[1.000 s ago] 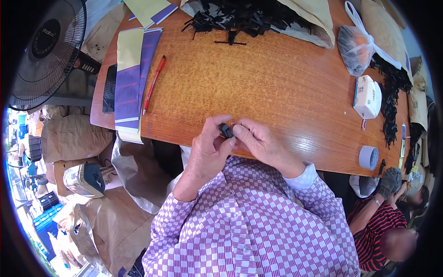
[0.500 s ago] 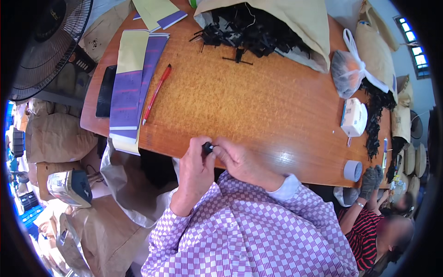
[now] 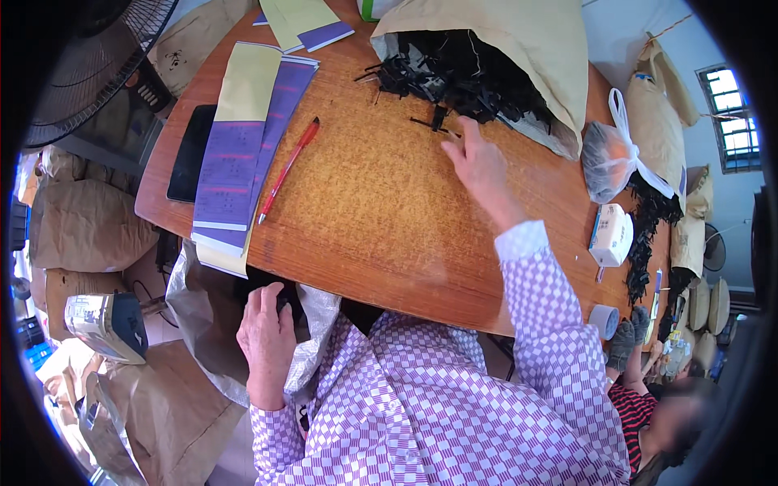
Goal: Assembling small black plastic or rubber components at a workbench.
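Observation:
My right hand (image 3: 485, 174) stretches across the table, thumb and index finger apart, nothing visibly gripped. Its fingertips are beside a thin black plastic piece (image 3: 438, 118) at the mouth of a large paper sack (image 3: 519, 32). Many similar black pieces (image 3: 478, 85) spill from that mouth. Off the table's near edge, my left hand (image 3: 267, 344) hovers by a whitish woven sack (image 3: 198, 312), whose inside is dark. The left fingers are loosely bent, with the thumb apart from them. A dark spot between thumb and index is too unclear to name.
On the wooden table (image 3: 365, 211) lie purple-and-yellow paper slips (image 3: 231, 162), a red pen (image 3: 289, 170) and a dark flat device (image 3: 193, 154). A knotted plastic bag (image 3: 608, 158), tissue pack (image 3: 611, 235) and tape roll (image 3: 603, 321) line the right side. A gloved co-worker (image 3: 632, 405) sits at right.
My hands have parted from the small black part they held together. The right moved forward to the spilled pieces; the left dropped left and down to the woven sack. The view shifted slightly.

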A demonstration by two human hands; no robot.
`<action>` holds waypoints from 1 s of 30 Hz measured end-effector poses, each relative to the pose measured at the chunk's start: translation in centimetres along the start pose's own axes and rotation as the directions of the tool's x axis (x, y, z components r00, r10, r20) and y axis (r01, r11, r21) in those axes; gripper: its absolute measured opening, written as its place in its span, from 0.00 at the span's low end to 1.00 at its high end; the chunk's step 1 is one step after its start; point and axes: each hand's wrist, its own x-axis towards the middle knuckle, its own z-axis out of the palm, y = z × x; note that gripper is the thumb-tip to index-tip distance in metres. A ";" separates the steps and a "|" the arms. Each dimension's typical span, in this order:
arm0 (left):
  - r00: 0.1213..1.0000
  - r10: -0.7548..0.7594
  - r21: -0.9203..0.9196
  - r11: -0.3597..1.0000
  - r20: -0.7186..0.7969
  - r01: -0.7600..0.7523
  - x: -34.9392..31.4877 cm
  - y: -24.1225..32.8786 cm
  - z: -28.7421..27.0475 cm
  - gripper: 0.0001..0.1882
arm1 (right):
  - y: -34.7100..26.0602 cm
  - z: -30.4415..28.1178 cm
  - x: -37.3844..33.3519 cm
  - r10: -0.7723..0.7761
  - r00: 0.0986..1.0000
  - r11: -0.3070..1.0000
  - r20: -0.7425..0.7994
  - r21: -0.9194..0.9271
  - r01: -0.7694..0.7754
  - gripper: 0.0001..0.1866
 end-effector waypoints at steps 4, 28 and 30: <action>0.995 -0.101 -0.348 0.933 0.004 0.096 0.3 2.5 -0.7 0.18 | 2.4 2.0 0.8 -0.120 0.990 0.991 -0.068 -0.074 0.115 0.14; 0.863 0.235 -0.888 0.004 0.447 0.459 2.8 14.3 5.1 0.24 | 0.6 -1.2 -19.2 -0.201 0.947 0.438 0.251 0.888 -0.142 0.05; 0.849 0.221 -0.873 0.024 0.480 0.487 2.9 14.1 5.3 0.23 | 0.5 -1.4 -19.2 -0.205 0.954 0.429 0.219 0.896 -0.113 0.05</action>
